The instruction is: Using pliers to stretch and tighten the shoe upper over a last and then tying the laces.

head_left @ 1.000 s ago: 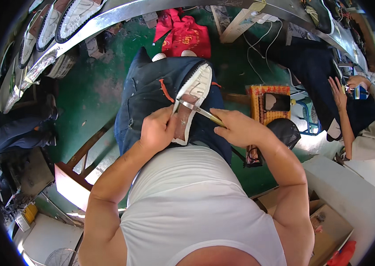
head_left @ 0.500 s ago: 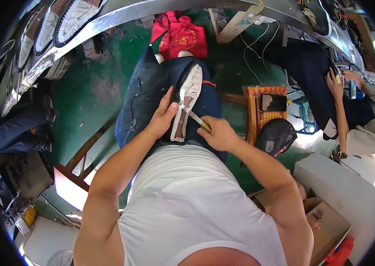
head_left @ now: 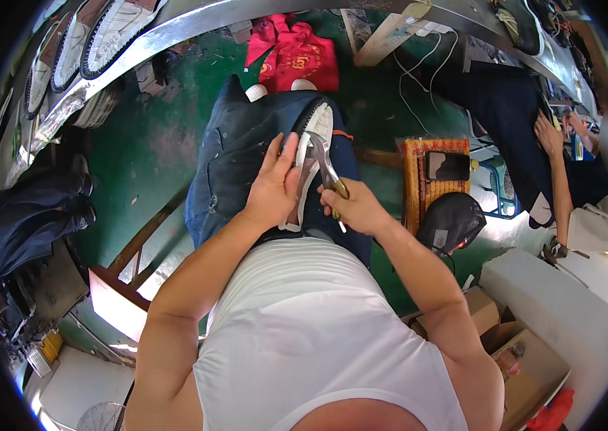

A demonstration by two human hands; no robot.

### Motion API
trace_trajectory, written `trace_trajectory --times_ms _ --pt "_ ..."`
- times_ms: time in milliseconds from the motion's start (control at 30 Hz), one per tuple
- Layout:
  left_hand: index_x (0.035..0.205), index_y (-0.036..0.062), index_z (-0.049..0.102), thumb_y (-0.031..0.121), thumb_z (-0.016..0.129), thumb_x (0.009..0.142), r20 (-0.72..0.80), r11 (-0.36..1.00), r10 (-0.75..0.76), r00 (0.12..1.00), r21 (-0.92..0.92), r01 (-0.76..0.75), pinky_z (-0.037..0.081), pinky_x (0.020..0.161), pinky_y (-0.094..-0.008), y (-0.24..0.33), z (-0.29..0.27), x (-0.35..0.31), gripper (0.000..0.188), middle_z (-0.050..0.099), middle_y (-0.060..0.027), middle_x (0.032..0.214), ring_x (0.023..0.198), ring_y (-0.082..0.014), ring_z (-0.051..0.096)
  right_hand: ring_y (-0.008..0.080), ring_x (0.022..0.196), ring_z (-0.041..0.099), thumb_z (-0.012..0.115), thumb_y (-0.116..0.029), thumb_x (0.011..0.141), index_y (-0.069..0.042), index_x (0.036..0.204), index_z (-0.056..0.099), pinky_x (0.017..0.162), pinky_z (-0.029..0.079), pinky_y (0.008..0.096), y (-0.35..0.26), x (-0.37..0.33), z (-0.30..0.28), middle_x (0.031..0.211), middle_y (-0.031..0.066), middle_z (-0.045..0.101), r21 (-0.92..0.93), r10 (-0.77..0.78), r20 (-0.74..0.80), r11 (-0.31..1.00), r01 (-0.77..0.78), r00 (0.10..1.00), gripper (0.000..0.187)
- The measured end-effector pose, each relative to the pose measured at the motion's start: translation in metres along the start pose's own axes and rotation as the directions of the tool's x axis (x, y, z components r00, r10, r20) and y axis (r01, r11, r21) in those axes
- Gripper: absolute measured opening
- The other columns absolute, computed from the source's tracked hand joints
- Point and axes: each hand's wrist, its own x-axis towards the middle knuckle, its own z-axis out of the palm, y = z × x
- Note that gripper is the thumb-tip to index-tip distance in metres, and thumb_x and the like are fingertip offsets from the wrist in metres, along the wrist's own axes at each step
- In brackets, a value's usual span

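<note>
While the person sits over a green floor, here's how it lines up:

Shoe: a white sneaker (head_left: 311,154) lies sole-up along the lap, on the dark blue trousers (head_left: 239,154), toe end pointing away from the body.
Left hand: the left hand (head_left: 273,188) is pressed flat against the shoe's left side, fingers stretched up along it, steadying it rather than curling round it.
Right hand: the right hand (head_left: 358,210) is clenched on the yellowish handles of a pair of pliers (head_left: 325,167).
Pliers: metal nose sits right on the sole near the middle; can't tell if it's biting anything.
Around: red cloth (head_left: 296,54) beyond the knees, woven stool (head_left: 419,187) with a phone (head_left: 447,166) to the right, cardboard boxes (head_left: 512,345) lower right.
</note>
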Motion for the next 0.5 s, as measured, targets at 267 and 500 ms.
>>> trace_trajectory --times_ms 267,500 --pt "0.150 0.0270 0.040 0.023 0.048 0.099 0.199 0.957 -0.121 0.973 0.282 0.062 0.054 0.089 -0.0478 0.016 -0.016 0.012 0.051 0.050 -0.0302 0.138 0.108 -0.0473 0.062 0.0185 0.078 0.067 0.057 -0.025 0.098 0.004 0.112 0.060 0.049 0.048 0.0212 -0.021 -0.003 -0.059 0.091 0.0088 0.065 0.330 0.119 0.393 0.907 -0.260 0.912 0.032" --pt "0.146 0.0240 0.045 0.021 0.050 0.096 0.251 0.965 -0.008 0.968 0.257 -0.058 0.056 0.084 -0.0474 0.005 -0.019 0.011 0.050 0.047 -0.0309 0.140 0.104 -0.0460 0.064 0.0198 0.070 0.066 0.046 -0.032 0.104 0.002 0.091 0.059 0.062 0.050 0.0338 -0.052 0.014 -0.041 0.074 0.0102 0.063 -0.453 -0.205 0.000 0.873 0.183 0.979 0.039"
